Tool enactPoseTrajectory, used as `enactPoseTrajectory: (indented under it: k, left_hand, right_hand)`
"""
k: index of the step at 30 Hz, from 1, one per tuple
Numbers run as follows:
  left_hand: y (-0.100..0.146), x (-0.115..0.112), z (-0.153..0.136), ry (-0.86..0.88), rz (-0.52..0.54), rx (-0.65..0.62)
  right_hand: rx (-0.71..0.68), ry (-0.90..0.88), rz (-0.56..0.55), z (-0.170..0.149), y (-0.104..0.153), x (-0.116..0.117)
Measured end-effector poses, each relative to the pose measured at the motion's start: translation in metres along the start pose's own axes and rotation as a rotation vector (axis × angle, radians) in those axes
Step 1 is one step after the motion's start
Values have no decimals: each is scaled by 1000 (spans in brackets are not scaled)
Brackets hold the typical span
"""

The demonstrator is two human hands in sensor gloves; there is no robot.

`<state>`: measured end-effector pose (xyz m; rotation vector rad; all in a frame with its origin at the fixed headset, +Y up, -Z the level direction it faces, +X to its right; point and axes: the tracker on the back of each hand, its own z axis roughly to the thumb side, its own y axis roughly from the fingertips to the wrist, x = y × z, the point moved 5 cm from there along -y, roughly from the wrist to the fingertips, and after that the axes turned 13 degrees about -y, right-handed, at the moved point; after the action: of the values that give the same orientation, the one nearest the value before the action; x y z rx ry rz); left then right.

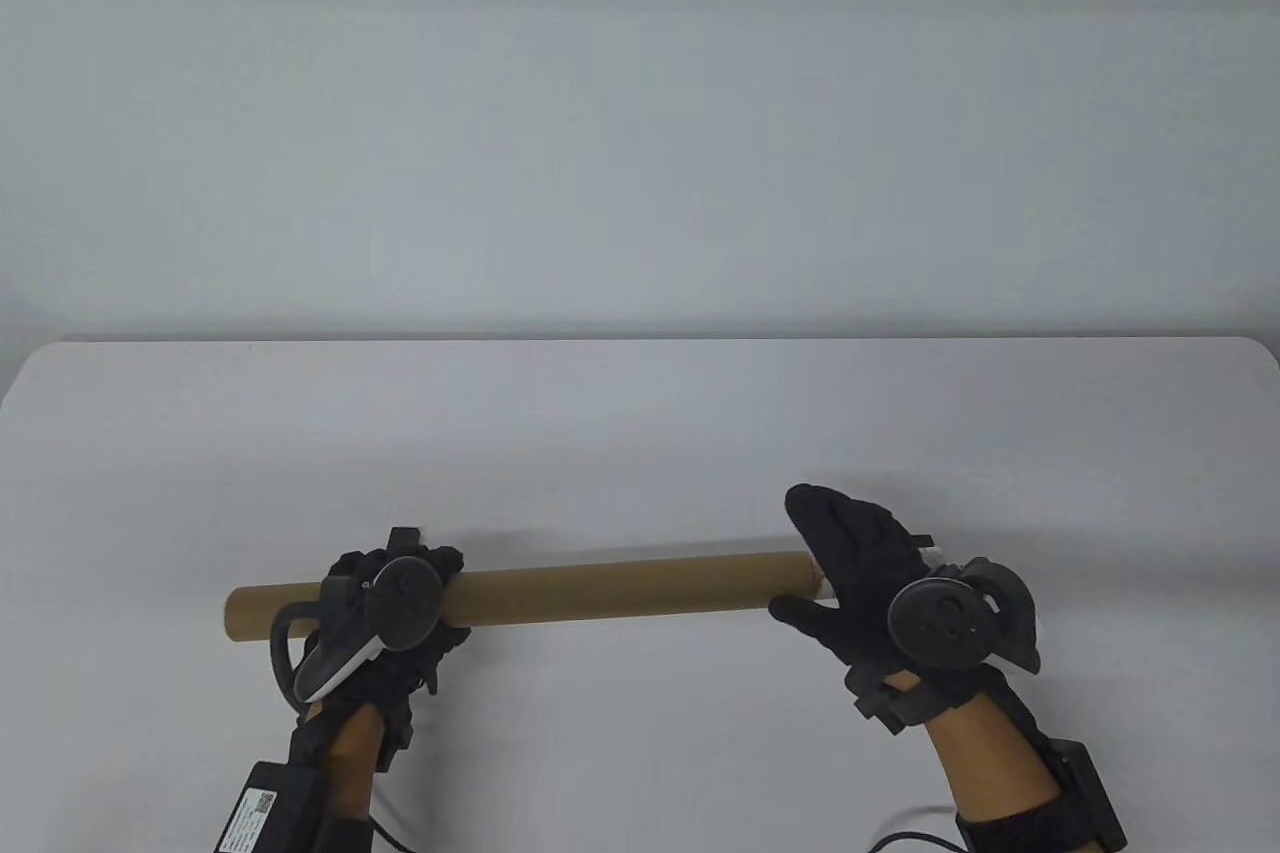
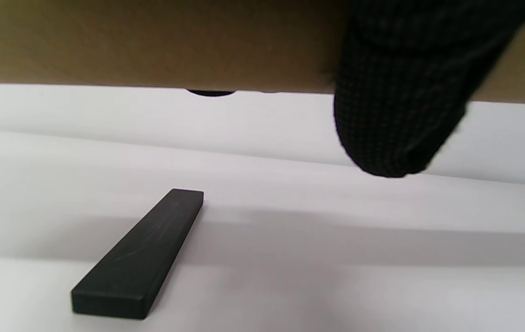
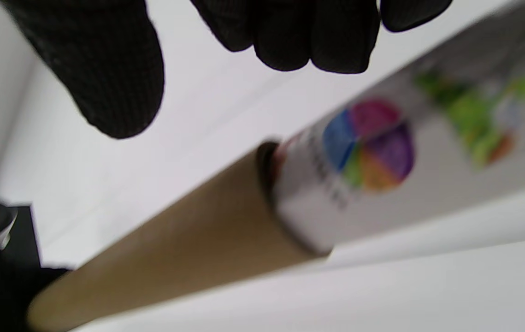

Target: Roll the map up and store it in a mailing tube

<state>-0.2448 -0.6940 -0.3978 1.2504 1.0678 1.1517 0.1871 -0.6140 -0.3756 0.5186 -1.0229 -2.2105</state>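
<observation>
Brown mailing tube gripped near one end by left hand, rolled map partly inserted at the other end, right hand held flat with fingers straight, white desk beneath

One mailing tube — one rolled map, one black bar, two gloved hands

The left hand sits at the lower left of the table view, its fingers curled around the tube. The right hand, at the lower right, has straight fingers.
</observation>
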Motion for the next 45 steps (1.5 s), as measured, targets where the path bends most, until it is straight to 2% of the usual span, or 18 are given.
enactPoseTrajectory:
  k: [3,7,13,17,27,37,45]
  left_hand:
    - [0,-3,-2,6,-10,1]
    - [0,-3,-5,9,-8,0]
    - [1,-4,-2,15,-7,-10]
    - [1,-2,1,19,5,-21]
    - [1,-4,1,14,0,-28]
    - [2,4,12,-29,32,-43]
    - [4,15,33,-41,50,-67]
  right_hand:
    - [73,-87,-76,-21,6,-18]
    - [161,-201,-142,-52,16,-31]
    - [265,-340,-166,-87,29,-32]
    - [278,-459,-161,-97,33,-27]
    - [275,-685,-145,-100,33,-9]
    - [257,-722,-102,-89,27,12]
    - [219,-759,-54,-70,21,26]
